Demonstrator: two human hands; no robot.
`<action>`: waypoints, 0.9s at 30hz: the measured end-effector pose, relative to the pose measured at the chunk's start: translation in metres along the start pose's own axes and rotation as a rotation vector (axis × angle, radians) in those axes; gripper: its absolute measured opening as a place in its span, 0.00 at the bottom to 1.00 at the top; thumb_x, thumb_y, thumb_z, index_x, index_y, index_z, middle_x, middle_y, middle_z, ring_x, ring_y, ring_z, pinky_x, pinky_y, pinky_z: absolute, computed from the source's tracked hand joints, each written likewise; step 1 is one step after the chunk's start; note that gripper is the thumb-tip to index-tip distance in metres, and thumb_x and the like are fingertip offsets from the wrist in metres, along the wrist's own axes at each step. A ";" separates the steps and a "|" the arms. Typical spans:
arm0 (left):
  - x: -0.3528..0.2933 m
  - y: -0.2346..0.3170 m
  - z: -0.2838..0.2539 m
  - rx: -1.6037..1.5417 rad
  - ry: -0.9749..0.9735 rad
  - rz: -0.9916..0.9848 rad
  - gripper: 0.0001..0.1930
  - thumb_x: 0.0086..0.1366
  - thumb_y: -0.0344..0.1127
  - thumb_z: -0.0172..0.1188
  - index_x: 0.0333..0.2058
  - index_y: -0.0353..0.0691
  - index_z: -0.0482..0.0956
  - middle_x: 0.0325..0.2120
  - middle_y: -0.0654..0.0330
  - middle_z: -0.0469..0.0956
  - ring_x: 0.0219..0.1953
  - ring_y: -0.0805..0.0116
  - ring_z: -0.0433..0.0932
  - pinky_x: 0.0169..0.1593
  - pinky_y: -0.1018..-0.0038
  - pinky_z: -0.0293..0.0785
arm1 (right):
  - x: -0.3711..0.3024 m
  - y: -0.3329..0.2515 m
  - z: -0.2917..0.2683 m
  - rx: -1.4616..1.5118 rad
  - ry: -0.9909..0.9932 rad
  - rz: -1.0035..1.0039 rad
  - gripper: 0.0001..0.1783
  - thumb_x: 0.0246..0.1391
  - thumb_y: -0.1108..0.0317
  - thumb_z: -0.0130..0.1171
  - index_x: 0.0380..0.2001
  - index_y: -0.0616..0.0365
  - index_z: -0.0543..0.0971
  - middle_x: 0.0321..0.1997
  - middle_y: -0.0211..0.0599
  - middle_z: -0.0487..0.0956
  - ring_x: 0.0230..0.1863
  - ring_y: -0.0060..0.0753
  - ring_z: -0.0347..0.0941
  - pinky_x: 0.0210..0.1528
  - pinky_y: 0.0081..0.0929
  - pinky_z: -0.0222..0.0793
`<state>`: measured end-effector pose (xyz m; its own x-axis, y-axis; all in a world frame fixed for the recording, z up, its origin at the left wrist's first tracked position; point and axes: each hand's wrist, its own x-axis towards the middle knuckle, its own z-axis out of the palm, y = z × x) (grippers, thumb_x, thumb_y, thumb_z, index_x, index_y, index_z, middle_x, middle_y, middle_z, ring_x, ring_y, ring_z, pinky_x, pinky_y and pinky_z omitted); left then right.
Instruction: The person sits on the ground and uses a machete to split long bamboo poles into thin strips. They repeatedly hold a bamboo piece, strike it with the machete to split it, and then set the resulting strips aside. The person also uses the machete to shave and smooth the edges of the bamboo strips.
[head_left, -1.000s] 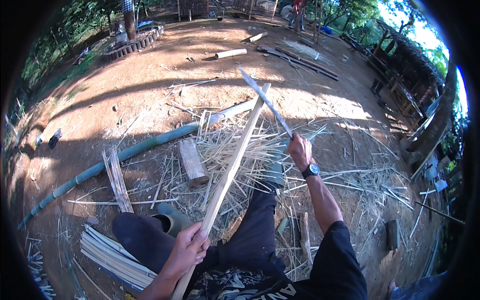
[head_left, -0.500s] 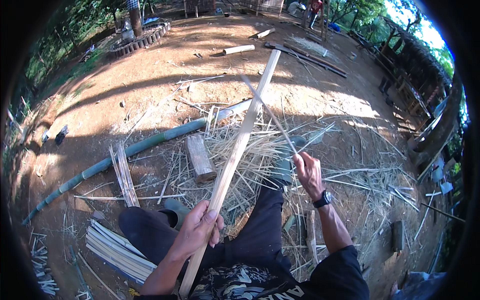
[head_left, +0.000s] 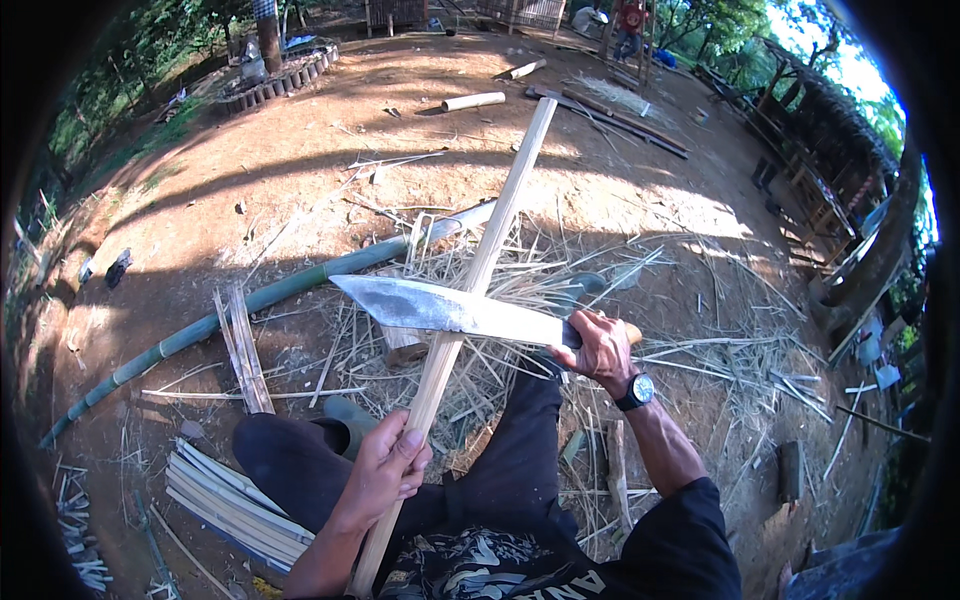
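Observation:
My left hand (head_left: 386,462) is closed around the lower part of a long pale bamboo strip (head_left: 487,250), which slants up and away from me past my legs. In my right hand (head_left: 600,347) I grip the wooden handle of a machete (head_left: 455,308) with a broad grey blade. The blade lies across the strip at about its middle, flat side showing, tip toward the left. It covers part of the strip and of a short log (head_left: 405,350) standing behind. Thin bamboo shavings (head_left: 480,380) are heaped on the ground below.
A long green bamboo pole (head_left: 200,335) lies at the left. Beside my left leg is a stack of split bamboo strips (head_left: 235,503). A cut bamboo piece (head_left: 473,101) lies farther off, near dark planks (head_left: 620,125). A person (head_left: 630,30) is in the far background.
The machete has swung from pointing up and away, edge-on and blurred, to lying across the strip, pointing left. My right hand has turned and dropped slightly; my left keeps its hold.

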<state>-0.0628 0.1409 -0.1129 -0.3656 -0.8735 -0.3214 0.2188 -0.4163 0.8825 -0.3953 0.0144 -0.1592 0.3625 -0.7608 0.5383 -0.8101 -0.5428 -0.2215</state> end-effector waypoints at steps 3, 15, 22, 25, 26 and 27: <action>0.001 0.001 0.003 -0.009 0.010 0.004 0.15 0.72 0.42 0.46 0.48 0.36 0.66 0.22 0.66 0.64 0.14 0.85 0.56 0.17 0.87 0.55 | 0.006 0.012 0.000 -0.032 -0.036 0.083 0.27 0.46 0.43 0.63 0.23 0.58 0.72 0.19 0.42 0.74 0.21 0.46 0.74 0.24 0.38 0.69; -0.001 0.005 0.000 -0.032 0.024 0.000 0.15 0.72 0.43 0.47 0.46 0.36 0.66 0.21 0.67 0.64 0.13 0.86 0.56 0.16 0.87 0.54 | 0.008 0.004 -0.004 -0.047 0.010 0.006 0.30 0.45 0.39 0.61 0.21 0.59 0.70 0.20 0.39 0.73 0.23 0.44 0.73 0.26 0.38 0.69; -0.005 0.002 0.001 -0.055 0.004 -0.018 0.15 0.72 0.43 0.47 0.46 0.36 0.67 0.20 0.67 0.63 0.13 0.86 0.55 0.16 0.86 0.54 | 0.016 0.020 -0.009 -0.053 0.051 0.133 0.29 0.46 0.41 0.61 0.21 0.60 0.71 0.19 0.43 0.72 0.21 0.44 0.73 0.25 0.37 0.68; -0.008 0.002 -0.002 -0.068 -0.024 -0.031 0.14 0.72 0.41 0.46 0.47 0.36 0.66 0.21 0.67 0.63 0.14 0.85 0.56 0.17 0.86 0.54 | 0.018 0.027 -0.008 -0.046 0.091 0.086 0.28 0.47 0.42 0.62 0.22 0.61 0.72 0.19 0.44 0.73 0.22 0.45 0.74 0.25 0.36 0.68; -0.010 0.001 -0.002 -0.078 -0.044 -0.037 0.14 0.72 0.40 0.45 0.48 0.35 0.66 0.21 0.66 0.63 0.14 0.85 0.56 0.17 0.86 0.53 | 0.022 0.030 -0.012 -0.036 0.086 0.126 0.28 0.47 0.42 0.62 0.22 0.61 0.72 0.20 0.44 0.73 0.22 0.45 0.74 0.25 0.36 0.68; -0.011 0.001 -0.002 -0.067 -0.037 -0.042 0.14 0.72 0.40 0.45 0.47 0.35 0.66 0.21 0.66 0.63 0.14 0.85 0.56 0.17 0.86 0.53 | 0.025 0.035 -0.016 -0.026 0.082 0.166 0.29 0.47 0.42 0.62 0.22 0.61 0.72 0.20 0.44 0.73 0.22 0.45 0.74 0.25 0.36 0.68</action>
<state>-0.0568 0.1493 -0.1089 -0.4090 -0.8454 -0.3436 0.2622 -0.4696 0.8430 -0.4216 -0.0178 -0.1400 0.1845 -0.8069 0.5611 -0.8676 -0.4019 -0.2927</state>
